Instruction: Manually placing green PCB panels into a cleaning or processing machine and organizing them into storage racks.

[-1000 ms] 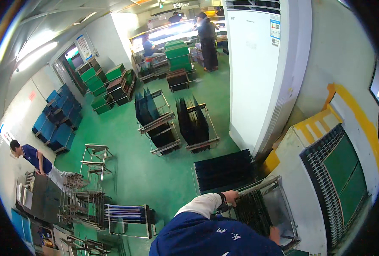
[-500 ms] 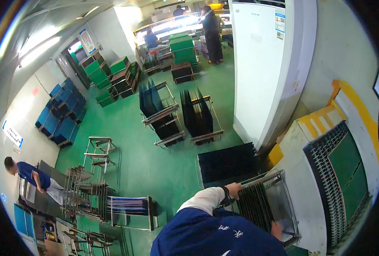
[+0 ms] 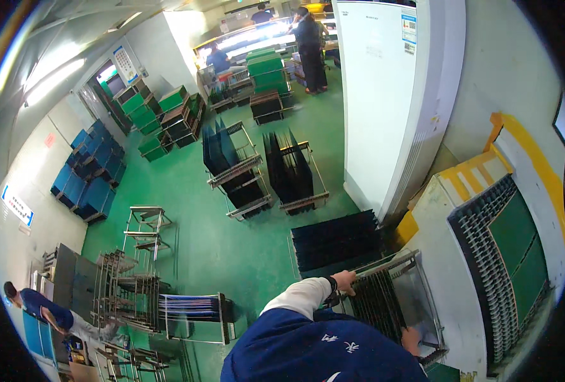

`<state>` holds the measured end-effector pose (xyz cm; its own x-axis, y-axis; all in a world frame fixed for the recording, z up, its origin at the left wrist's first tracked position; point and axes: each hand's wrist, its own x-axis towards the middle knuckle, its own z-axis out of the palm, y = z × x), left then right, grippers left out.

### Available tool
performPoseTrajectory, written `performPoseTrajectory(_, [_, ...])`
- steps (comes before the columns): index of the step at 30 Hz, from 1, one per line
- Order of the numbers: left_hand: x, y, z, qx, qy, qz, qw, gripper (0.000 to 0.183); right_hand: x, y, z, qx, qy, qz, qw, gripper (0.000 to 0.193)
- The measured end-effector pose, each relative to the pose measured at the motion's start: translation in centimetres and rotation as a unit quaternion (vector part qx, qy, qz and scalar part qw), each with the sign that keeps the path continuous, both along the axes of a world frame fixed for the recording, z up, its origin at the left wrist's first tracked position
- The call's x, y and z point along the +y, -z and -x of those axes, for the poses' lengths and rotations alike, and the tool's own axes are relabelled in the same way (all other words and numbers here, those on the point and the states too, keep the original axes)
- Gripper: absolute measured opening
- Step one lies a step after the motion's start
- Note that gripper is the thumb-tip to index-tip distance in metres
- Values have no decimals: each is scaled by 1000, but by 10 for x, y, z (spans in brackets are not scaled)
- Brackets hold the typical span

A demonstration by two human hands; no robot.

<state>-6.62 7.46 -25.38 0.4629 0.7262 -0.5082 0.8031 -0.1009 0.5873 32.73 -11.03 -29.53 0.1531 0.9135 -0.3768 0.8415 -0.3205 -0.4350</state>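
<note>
From here I see the bare left hand (image 3: 344, 282) partly curled at one end of the thin, dark, edge-up panels (image 3: 383, 307), the bare right hand (image 3: 411, 340) at the other, seemingly steadying them; I can't tell whether either grips. A silvery metal open-frame rack (image 3: 430, 299) holds them upright, beside a ridged black stack (image 3: 336, 240).

Just behind the grip of the left hand (image 3: 344, 282), a dark band (image 3: 331, 286), possibly a watch or cuff, circles the wrist. Farther back, a white sleeve (image 3: 295, 302) meets a navy-blue top (image 3: 282, 347) bearing small white markings (image 3: 352, 347) and a curved white stroke (image 3: 332, 377). Both hands are bare.
</note>
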Motion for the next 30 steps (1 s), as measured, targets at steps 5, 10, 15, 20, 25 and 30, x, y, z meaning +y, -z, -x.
performPoseTrajectory(5, [5,5,-2,0,3,5,1000,71,-6,30,-13,32,24,-38,998,38])
performPoseTrajectory(10, [4,1,-5,14,1,3,1000,71,-3,53,-30,44,33,-2,998,38])
performPoseTrajectory(15, [4,-11,-6,20,-15,33,999,68,0,36,-16,37,16,15,999,34])
performPoseTrajectory(20, [8,-15,-6,11,-3,54,998,70,2,39,-18,71,63,31,995,33])
performPoseTrajectory(25, [5,-11,0,22,-23,67,997,72,10,-17,5,51,32,28,998,32])
performPoseTrajectory(30, [6,-9,-5,21,-4,31,999,74,3,2,-4,18,47,19,999,32])
